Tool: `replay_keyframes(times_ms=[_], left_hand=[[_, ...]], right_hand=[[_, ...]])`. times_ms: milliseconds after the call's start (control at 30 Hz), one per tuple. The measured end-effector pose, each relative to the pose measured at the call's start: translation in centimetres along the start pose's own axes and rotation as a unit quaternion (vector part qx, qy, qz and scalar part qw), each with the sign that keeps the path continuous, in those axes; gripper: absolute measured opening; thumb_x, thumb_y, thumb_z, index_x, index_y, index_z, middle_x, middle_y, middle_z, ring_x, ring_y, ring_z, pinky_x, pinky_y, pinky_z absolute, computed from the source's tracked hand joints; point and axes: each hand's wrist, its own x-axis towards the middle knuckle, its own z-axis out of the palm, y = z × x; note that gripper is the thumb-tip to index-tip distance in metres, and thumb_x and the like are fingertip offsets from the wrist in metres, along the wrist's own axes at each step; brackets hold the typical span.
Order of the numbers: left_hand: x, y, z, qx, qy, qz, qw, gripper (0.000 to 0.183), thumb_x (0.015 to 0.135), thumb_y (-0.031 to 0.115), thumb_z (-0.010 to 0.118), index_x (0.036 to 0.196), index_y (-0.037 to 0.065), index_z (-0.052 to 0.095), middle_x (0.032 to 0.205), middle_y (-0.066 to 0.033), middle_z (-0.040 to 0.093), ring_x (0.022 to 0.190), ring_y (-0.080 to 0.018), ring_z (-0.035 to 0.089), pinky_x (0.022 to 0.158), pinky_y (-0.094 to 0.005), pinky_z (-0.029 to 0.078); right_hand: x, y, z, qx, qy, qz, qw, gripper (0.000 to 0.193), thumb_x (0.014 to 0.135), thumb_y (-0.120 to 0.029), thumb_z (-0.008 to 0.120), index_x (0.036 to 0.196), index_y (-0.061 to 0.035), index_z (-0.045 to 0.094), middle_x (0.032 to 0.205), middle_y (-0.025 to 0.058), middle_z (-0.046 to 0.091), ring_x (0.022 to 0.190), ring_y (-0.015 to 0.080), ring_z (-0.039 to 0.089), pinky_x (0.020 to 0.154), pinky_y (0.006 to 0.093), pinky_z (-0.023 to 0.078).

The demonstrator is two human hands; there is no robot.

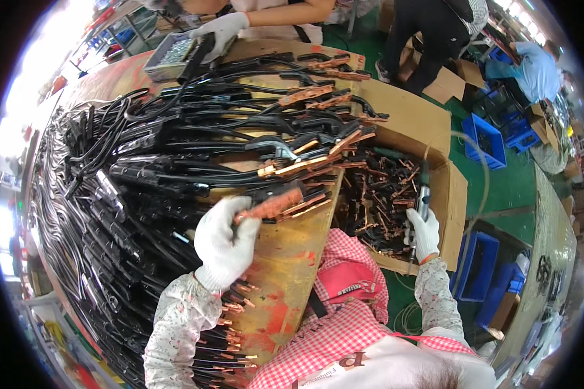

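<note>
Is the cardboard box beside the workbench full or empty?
Partly full. The open cardboard box holds a loose heap of copper parts over its bottom, while the inner walls above the heap stay bare.

Strong daylight floods in from the far left, well beyond the gloved left hand [226, 243], and burns the picture's rim there to blank white. Around both hands the light is even and soft, with only faint shadows under the black cables [143, 168] beside the left hand. The copper clamps [285, 202] at its fingertips catch a mild sheen. Near the right hand [424, 233] detail is crisp; toward the dark circular border straight edges bow and things smear and dim.
</note>
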Motion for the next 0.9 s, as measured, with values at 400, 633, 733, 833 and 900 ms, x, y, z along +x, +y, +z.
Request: replay_keyframes(times_ms=[400,633,733,833,900], left_hand=[[0.2,-0.9,4.1,0.241,-0.037,0.167,0.955,0.044,0.066,0.014,0.083,0.096,0.005,0.053,0.088,-0.0125,0.057,0.078,-0.0377,0.055,0.071,-0.0453,0.045],[-2.1,6.2,0.3,0.341,-0.1,0.11,0.928,0.067,0.064,0.023,0.083,0.125,0.007,0.062,0.117,-0.0122,0.058,0.11,-0.0324,0.056,0.095,-0.0463,0.042],[-4.8,7.7,-1.5,0.217,-0.189,0.148,0.946,0.049,0.07,0.026,0.08,0.115,0.011,0.066,0.104,-0.0065,0.061,0.096,-0.0275,0.063,0.084,-0.0418,0.049],[-7.7,6.6,-1.7,0.182,-0.207,0.147,0.95,0.043,0.073,0.026,0.078,0.111,0.012,0.066,0.101,-0.0041,0.061,0.092,-0.0233,0.064,0.084,-0.038,0.051],[-7.6,6.1,-2.7,0.185,-0.241,0.166,0.938,0.038,0.075,0.026,0.076,0.108,0.012,0.066,0.099,-0.0028,0.061,0.093,-0.0212,0.063,0.086,-0.0375,0.052]], right_hand=[[8.7,-0.4,9.6,-0.471,0.031,-0.332,0.817,0.042,0.083,-0.034,0.071,0.119,-0.0145,0.063,0.116,0.0123,0.063,0.109,0.0329,0.061,0.089,0.047,0.052],[18.2,2.4,14.9,-0.546,0.078,-0.226,0.803,0.037,0.087,-0.019,0.065,0.124,-0.0156,0.061,0.122,0.0119,0.061,0.112,0.0349,0.061,0.089,0.0474,0.054],[18.3,2.8,14.4,-0.561,0.047,-0.318,0.763,0.042,0.085,-0.019,0.069,0.126,-0.0186,0.06,0.131,0.012,0.058,0.116,0.0335,0.058,0.087,0.0474,0.054],[17.6,3.3,14.9,-0.606,0.005,-0.419,0.676,0.043,0.087,-0.022,0.067,0.129,-0.0173,0.058,0.132,0.0122,0.058,0.116,0.0341,0.058,0.085,0.0475,0.054],[19.0,3.3,14.1,-0.525,0.04,-0.401,0.75,0.037,0.095,-0.026,0.059,0.13,-0.0151,0.06,0.126,0.0177,0.063,0.105,0.0368,0.064,0.085,0.0452,0.054]])
